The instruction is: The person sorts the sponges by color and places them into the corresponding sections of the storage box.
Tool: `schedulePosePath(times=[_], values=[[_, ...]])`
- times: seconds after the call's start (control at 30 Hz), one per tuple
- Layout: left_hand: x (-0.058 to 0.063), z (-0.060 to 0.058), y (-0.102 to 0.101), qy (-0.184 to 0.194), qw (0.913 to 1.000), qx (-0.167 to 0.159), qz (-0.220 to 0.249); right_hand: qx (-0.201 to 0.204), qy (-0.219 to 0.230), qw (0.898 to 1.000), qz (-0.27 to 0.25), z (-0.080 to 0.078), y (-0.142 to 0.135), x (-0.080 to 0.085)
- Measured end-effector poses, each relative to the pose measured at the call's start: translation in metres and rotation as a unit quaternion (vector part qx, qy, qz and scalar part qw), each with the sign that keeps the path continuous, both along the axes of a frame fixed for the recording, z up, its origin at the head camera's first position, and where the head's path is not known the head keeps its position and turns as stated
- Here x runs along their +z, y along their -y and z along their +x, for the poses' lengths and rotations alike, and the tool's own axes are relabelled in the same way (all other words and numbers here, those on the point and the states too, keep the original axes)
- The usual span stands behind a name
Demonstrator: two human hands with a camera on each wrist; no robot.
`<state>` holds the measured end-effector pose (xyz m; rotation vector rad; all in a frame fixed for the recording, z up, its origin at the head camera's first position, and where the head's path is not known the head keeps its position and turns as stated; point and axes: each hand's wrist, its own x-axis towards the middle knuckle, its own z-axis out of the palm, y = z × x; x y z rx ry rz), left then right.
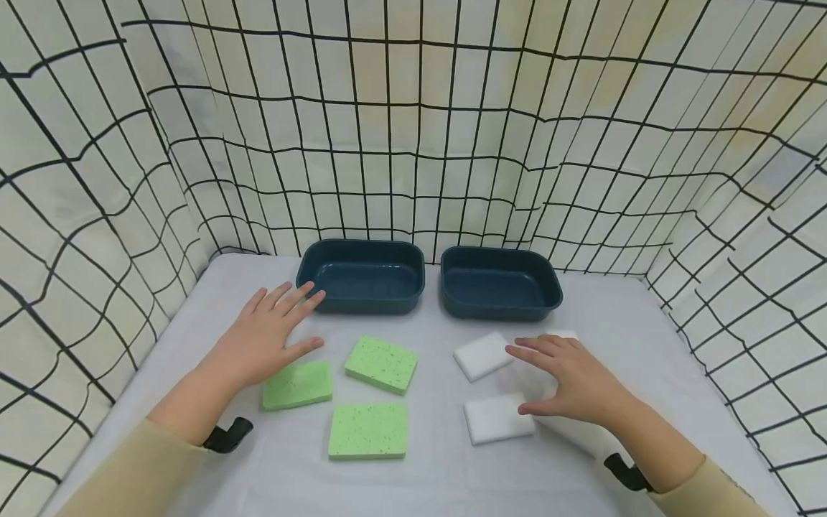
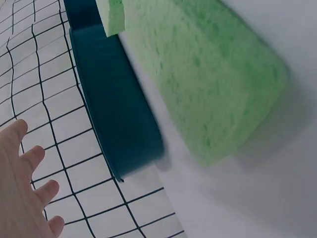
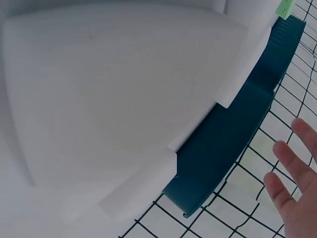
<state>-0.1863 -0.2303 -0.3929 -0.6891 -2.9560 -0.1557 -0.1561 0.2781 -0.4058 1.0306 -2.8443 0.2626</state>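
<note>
My left hand [image 1: 265, 341], fingers spread, is over the left green sponge [image 1: 298, 388] and partly hides it. Two more green sponges lie to its right, a tilted one [image 1: 381, 364] and a nearer one [image 1: 368, 431]. In the left wrist view a green sponge [image 2: 208, 84] looms close, apart from the fingers. My right hand [image 1: 575, 377] hovers with spread fingers by the white sponges, a farther one [image 1: 481, 356] and a nearer one [image 1: 496, 418]. Behind its fingers another white piece [image 1: 562, 334] peeks out. One white block [image 3: 114, 94] fills much of the right wrist view. Neither hand holds anything.
Two dark teal trays stand side by side at the back, a left tray [image 1: 362, 305] and a right tray [image 1: 500, 310]. A white cloth [image 1: 433, 481] covers the table. Black wire grid [image 1: 420, 151] over pale sheeting walls in the back and both sides.
</note>
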Motion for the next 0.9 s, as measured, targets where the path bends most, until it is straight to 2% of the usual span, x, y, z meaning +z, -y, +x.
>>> schedulePosePath(times=[0.2,0.53,0.9], values=[[0.003,-0.016,0.009,0.033,0.9993,0.021,-0.002,0.006,0.054,0.999,0.005,0.002,0.001,-0.005],[0.005,-0.049,0.025,0.069,0.9961,0.055,-0.007,0.016,0.111,0.993,0.027,-0.001,-0.001,-0.012],[-0.005,-0.081,0.043,0.087,0.9921,0.085,-0.030,0.031,0.119,0.991,0.057,-0.003,0.001,-0.021]])
